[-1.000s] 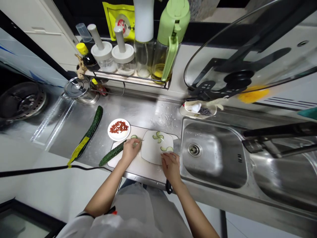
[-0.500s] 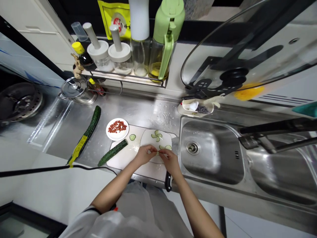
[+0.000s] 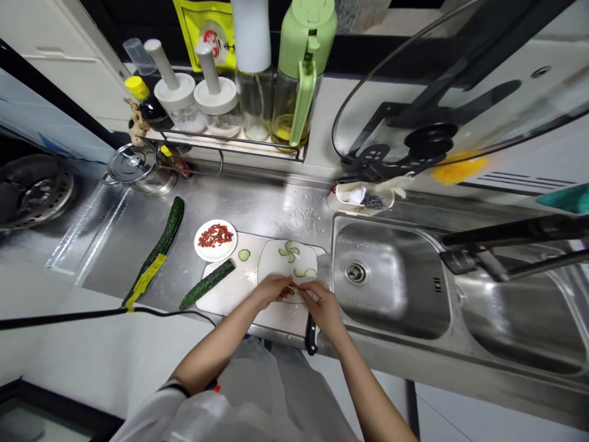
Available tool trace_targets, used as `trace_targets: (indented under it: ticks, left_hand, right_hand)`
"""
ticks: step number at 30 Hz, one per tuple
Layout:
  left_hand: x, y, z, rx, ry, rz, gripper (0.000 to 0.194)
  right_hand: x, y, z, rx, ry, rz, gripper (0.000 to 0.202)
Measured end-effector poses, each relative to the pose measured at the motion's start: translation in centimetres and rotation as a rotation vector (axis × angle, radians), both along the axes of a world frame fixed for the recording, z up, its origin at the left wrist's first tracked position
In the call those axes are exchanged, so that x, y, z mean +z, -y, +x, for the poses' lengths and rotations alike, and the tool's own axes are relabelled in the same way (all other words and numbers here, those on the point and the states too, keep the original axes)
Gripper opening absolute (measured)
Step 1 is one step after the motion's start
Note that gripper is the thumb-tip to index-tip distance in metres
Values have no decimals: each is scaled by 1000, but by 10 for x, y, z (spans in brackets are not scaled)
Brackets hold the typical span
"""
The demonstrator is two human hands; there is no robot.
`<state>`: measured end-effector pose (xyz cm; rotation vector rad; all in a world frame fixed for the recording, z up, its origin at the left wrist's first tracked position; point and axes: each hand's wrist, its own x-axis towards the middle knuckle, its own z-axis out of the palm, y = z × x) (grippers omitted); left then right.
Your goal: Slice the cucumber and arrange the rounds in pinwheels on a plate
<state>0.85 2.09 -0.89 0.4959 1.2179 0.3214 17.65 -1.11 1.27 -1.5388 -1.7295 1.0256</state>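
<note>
cucumber slices [image 3: 289, 249] lie on the plate [image 3: 275, 265], some in a pinwheel; the left hand [image 3: 276, 289] has just crossed from beside the cucumber [image 3: 208, 284] to meet the right hand [image 3: 319, 297], both pinched narrow on what seems a slice [image 3: 296, 288], so work centres there.

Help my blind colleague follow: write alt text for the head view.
A person's left hand and right hand are close together over a white plate with a pinwheel of cucumber slices, on a cutting board; a cut cucumber lies left, a sink sits right.
</note>
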Motion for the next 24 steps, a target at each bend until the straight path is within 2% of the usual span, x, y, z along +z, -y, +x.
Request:
trace_targets:
  ticks: [4,9,16,19,24]
  left_hand:
    - [-5,-3,3,26,15,50,42]
    - [-6,-10,7,35,-106,141,42]
    - [-7,-23,18,76,-157,307,17]
    - [-7,-26,21,-1,-266,406,11]
    - [-7,-31,29,-157,-487,686,9]
  right_hand:
    - [1,3,4,8,24,18,18]
    - [-6,7,6,-141,18,-93,17]
    - [-12,11,7,-214,-17,-167,19]
    - [-19,11,8,-254,14,-163,22]
    - [-32,6,11,-277,161,-81,24]
